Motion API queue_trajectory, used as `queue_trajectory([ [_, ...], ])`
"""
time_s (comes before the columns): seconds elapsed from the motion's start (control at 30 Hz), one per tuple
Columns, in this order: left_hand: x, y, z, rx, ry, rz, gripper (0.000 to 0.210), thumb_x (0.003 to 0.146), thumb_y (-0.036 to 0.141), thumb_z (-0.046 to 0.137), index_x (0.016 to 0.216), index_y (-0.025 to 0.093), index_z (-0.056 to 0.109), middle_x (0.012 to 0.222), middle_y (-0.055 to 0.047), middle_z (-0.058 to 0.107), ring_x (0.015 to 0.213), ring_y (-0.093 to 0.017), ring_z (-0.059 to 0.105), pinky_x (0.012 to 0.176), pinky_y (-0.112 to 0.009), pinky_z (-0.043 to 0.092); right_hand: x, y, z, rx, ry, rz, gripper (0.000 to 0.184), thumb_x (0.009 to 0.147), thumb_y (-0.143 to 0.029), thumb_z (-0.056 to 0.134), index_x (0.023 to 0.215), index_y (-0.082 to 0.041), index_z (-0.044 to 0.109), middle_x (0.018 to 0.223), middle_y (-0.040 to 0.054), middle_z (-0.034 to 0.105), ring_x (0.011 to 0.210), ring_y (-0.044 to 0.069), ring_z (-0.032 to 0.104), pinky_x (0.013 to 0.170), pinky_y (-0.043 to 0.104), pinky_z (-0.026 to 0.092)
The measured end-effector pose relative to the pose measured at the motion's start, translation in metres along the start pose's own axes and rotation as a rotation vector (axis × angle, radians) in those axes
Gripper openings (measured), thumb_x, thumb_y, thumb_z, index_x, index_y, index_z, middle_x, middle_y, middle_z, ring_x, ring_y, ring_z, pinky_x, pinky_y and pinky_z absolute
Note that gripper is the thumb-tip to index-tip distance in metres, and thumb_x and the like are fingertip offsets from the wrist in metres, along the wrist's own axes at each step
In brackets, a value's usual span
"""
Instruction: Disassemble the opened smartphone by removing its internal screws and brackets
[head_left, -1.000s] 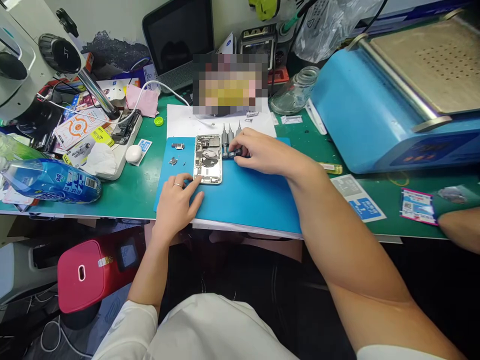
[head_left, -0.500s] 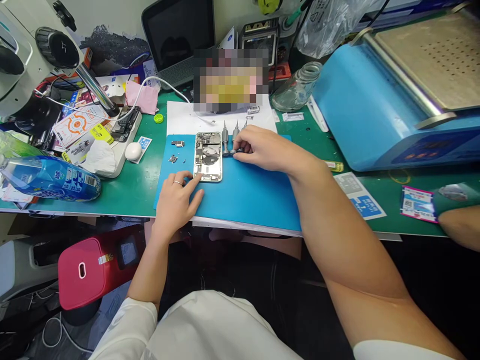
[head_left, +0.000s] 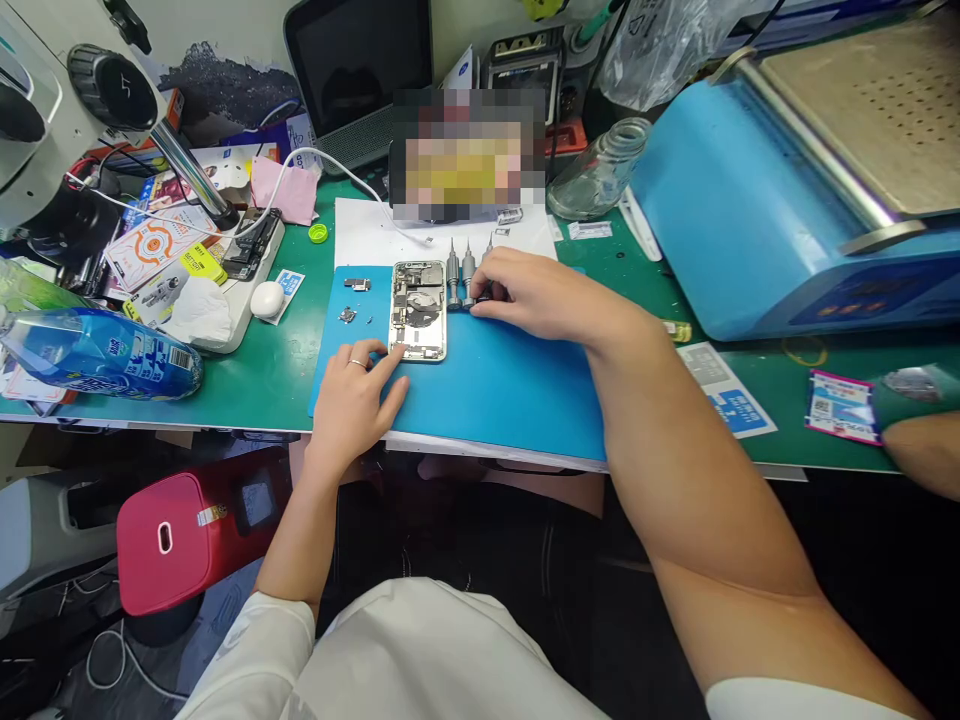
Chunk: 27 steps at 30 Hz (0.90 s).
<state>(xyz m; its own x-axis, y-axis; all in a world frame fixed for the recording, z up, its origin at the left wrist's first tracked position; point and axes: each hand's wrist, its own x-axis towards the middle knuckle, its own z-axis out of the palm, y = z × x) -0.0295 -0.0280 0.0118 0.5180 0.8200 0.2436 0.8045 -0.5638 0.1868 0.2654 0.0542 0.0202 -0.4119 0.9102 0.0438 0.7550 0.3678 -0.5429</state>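
Observation:
An opened phone (head_left: 418, 312) with its inner parts bare lies on the blue mat (head_left: 510, 400). My left hand (head_left: 356, 395) rests at its lower left, fingers spread, the index fingertip touching the phone's bottom edge. To the phone's right, grey precision screwdrivers (head_left: 454, 278) lie side by side, tips pointing away from me. My right hand (head_left: 517, 290) has its fingers curled round the rightmost screwdriver, whose thin tip shows past the knuckles; the handle is mostly hidden. Left of the phone are a small metal part (head_left: 358, 284) and a little pile of screws or bits (head_left: 347, 315).
A blurred-out object (head_left: 465, 165) stands behind the mat on white paper. A glass jar (head_left: 600, 170) and a large blue machine (head_left: 750, 220) are to the right. At left are a blue bottle (head_left: 97, 350), a microscope (head_left: 112, 90) and clutter. Another person's arm (head_left: 922, 455) shows at far right.
The middle screwdriver has shifted slightly left, nearer the first one. My right hand stays at the rightmost screwdriver, and my left hand keeps its place on the phone.

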Motion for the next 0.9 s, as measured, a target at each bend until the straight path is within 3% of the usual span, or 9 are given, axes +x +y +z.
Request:
queue_trajectory([
  [0.23,-0.0009,0.0007,0.0006,-0.025,0.003,-0.018,0.043,0.112,0.038,0.048,0.145,0.018,0.068,0.133,-0.015,0.069,0.107,-0.031,0.061,0.093,-0.046,0.051,0.0001,-0.0017,0.0037,-0.012,0.003,0.012,0.02,0.088,-0.033,0.061,0.106,-0.025,0.065,0.105,0.0096,0.074,0.086,0.027,0.065,0.075,0.039,0.048],
  [0.67,-0.001,-0.0001,0.0012,-0.04,0.009,-0.038,0.046,0.111,0.037,0.047,0.149,0.017,0.061,0.134,-0.016,0.068,0.112,-0.032,0.061,0.097,-0.046,0.051,-0.0002,-0.0045,0.0032,-0.056,-0.012,-0.036,0.032,0.088,-0.031,0.056,0.115,-0.022,0.07,0.103,0.0113,0.072,0.088,0.029,0.065,0.077,0.04,0.049],
  [0.9,-0.0012,-0.0006,0.0018,-0.051,0.007,-0.04,0.044,0.111,0.038,0.046,0.148,0.019,0.062,0.133,-0.015,0.068,0.112,-0.032,0.061,0.098,-0.046,0.051,-0.0021,-0.0034,0.0025,-0.036,-0.001,-0.014,0.037,0.081,-0.025,0.058,0.116,-0.023,0.071,0.114,0.0121,0.071,0.089,0.028,0.066,0.076,0.04,0.051],
])
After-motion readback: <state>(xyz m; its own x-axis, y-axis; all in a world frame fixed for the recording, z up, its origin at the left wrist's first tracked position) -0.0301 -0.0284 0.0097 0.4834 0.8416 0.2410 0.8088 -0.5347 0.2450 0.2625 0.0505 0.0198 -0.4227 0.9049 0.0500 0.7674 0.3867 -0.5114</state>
